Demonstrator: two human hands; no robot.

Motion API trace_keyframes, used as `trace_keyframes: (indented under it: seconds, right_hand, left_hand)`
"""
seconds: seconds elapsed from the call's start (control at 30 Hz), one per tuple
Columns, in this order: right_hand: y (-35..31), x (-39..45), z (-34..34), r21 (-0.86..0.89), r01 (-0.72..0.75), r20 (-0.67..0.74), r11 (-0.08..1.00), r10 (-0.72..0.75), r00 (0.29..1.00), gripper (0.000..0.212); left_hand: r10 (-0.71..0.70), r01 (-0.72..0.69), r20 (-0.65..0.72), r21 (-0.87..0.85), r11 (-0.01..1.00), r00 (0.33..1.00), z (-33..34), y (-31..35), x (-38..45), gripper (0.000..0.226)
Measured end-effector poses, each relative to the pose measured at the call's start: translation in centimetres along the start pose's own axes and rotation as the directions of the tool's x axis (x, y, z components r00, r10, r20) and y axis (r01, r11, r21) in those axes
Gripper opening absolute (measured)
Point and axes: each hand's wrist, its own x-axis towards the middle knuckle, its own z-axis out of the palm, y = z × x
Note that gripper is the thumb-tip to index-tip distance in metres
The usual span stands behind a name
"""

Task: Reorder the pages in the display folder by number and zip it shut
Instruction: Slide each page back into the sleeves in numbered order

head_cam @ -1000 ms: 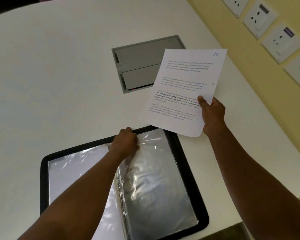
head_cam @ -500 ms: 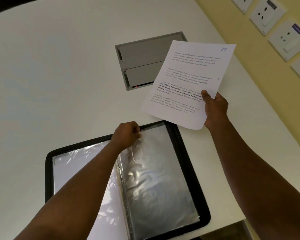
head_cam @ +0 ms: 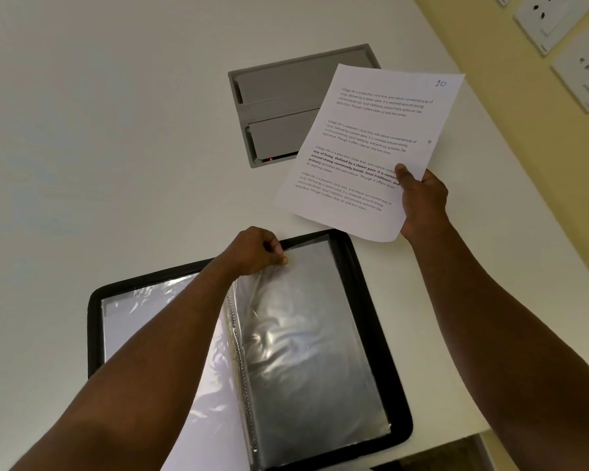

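A black zip display folder (head_cam: 378,321) lies open on the white table, its clear plastic sleeves showing on both sides of the ring spine. My left hand (head_cam: 255,251) pinches the top edge of the right-hand sleeve (head_cam: 306,341), which looks grey with no page in it. Up and to the right, above the table, my right hand (head_cam: 422,198) holds a printed white page (head_cam: 361,137) by its lower right edge. A handwritten "10" marks that page's top right corner. White pages sit in the left-hand sleeves (head_cam: 140,321).
A grey recessed cable box (head_cam: 279,96) is set into the table behind the folder, partly covered by the held page. Wall sockets (head_cam: 565,42) line the yellow wall at the right. The table's near right corner (head_cam: 483,426) is close to the folder.
My left hand has closed tighter on the sleeve's top edge and lifted it slightly. The page in my right hand has barely moved, staying above the folder's upper right.
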Motion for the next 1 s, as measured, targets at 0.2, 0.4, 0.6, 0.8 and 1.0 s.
trace_keyframes:
  seconds: [0.2, 0.4, 0.6, 0.8, 1.0]
  right_hand:
    - [0.4, 0.8, 0.0, -0.014, 0.002, 0.007, 1.000, -0.002, 1.000, 0.020]
    - [0.6, 1.0, 0.9, 0.049, -0.034, 0.059, 0.998, 0.031, 0.998, 0.016]
    - [0.9, 0.9, 3.4, 0.194, -0.129, 0.164, 0.973, 0.097, 0.982, 0.022]
    - [1.1, 0.9, 5.9, 0.287, -0.150, 0.205, 0.946, 0.092, 0.974, 0.020]
    - [1.2, 1.1, 7.0, 0.315, -0.142, 0.233, 0.938, 0.069, 0.970, 0.022]
  left_hand:
    - [0.120, -0.114, -0.010, 0.251, 0.961, 0.993, 1.0, 0.6, 0.0, 0.011]
    - [0.185, -0.129, -0.147, 0.327, 0.936, 0.972, 2.2, 0.4, -1.2, 0.021]
    - [0.196, -0.115, -0.191, 0.369, 0.922, 0.962, 3.0, 0.4, -2.4, 0.012]
    - [0.217, -0.142, -0.211, 0.319, 0.937, 0.953, 2.9, 0.2, -2.6, 0.009]
    - [0.136, -0.123, -0.026, 0.284, 0.951, 0.990, 2.2, 0.4, -2.3, 0.012]
